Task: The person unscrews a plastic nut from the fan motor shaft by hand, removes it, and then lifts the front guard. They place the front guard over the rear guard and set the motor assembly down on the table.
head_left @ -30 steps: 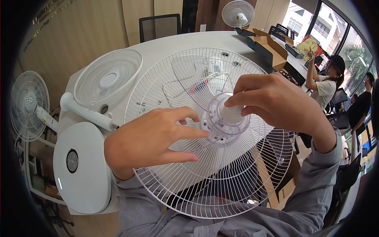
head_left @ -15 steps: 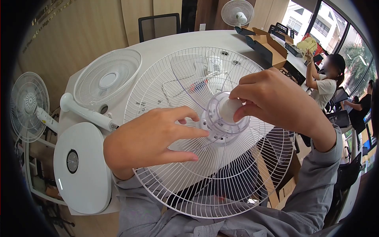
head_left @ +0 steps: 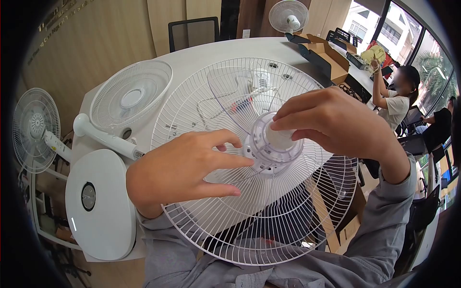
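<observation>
A round white wire fan grille (head_left: 283, 245) spreads across the view before me, overhanging the table edge. Within it sits a clear plastic fan blade (head_left: 225, 98) whose transparent hub (head_left: 259, 139) is at the centre. My right hand (head_left: 331, 117) has its thumb and fingers closed around a white round cap (head_left: 281, 139) in the middle of that hub; the fingers hide part of the cap. To the left, my left hand (head_left: 187, 165) lies over the blade and grille with fingers apart, the index fingertip at the hub's edge. Its thumb stretches over the wires.
On the white table (head_left: 216, 48) lie another fan grille (head_left: 132, 96), a white fan pole (head_left: 105, 137) and a round white base (head_left: 98, 211). Assembled fans (head_left: 36, 125) stand left and at the back. Open cardboard boxes (head_left: 331, 60) and a person (head_left: 396, 103) are at right.
My right hand has rotated on the cap, its fingers shifting slightly left and its thumb rising. My left hand stays where it was.
</observation>
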Demonstrator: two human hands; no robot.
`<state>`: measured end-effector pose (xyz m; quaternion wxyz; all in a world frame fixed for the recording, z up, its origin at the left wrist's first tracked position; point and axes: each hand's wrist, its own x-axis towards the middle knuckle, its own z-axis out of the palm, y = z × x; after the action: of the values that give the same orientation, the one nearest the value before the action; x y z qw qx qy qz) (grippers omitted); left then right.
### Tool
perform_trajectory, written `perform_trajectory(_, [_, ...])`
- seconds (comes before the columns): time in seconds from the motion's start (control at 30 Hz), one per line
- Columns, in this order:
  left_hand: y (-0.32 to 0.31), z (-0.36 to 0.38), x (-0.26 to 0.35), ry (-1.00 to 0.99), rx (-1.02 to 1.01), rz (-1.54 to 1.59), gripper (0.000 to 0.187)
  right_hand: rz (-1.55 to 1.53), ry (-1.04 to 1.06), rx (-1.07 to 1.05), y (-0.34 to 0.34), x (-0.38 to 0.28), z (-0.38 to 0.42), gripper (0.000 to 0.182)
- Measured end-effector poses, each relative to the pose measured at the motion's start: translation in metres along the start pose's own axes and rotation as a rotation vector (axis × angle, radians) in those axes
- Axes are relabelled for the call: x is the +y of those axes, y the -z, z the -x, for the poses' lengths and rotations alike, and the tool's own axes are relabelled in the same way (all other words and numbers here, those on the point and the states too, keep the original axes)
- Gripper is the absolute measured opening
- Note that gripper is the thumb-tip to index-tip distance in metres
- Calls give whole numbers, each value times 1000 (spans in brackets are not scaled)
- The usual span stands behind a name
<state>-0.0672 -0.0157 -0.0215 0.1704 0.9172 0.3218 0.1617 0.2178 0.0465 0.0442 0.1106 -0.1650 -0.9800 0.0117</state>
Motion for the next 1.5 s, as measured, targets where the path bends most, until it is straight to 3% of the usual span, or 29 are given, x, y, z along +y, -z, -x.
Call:
perform_trajectory(0.47, [2, 0, 1, 3, -11, 5, 52, 136, -308, -205, 10, -13, -9, 33])
perform_trajectory(0.57, [2, 1, 0, 2, -12, 9, 53, 142, -250, 32, 5, -12, -2, 35])
perform_trajectory(0.63, [1, 1, -1, 4, -12, 7, 53, 116, -86, 109, 0, -3, -2, 29])
perform_trajectory(0.77, [1, 0, -1, 1, -11, 2, 53, 47, 91, 34, -4, 3, 1, 29])
perform_trajectory(0.87, [1, 0, 0, 3, -10, 0, 54, 28, -110, -54, 0, -2, 0, 28])
perform_trajectory(0.97, [2, 1, 2, 13, -12, -3, 54, 79, -175, -85, 0, -8, -2, 25])
perform_trajectory(1.07, [6, -1, 3, 12, -25, -1, 55, 99, -88, -111, 1, -5, 2, 23])
perform_trajectory(1.2, [6, -2, 7, 52, -37, -1, 55, 148, 16, 29, -4, -4, 5, 36])
perform_trajectory(1.5, [2, -2, 7, 130, -41, 8, 57, 149, -4, -46, -9, -3, 3, 29])
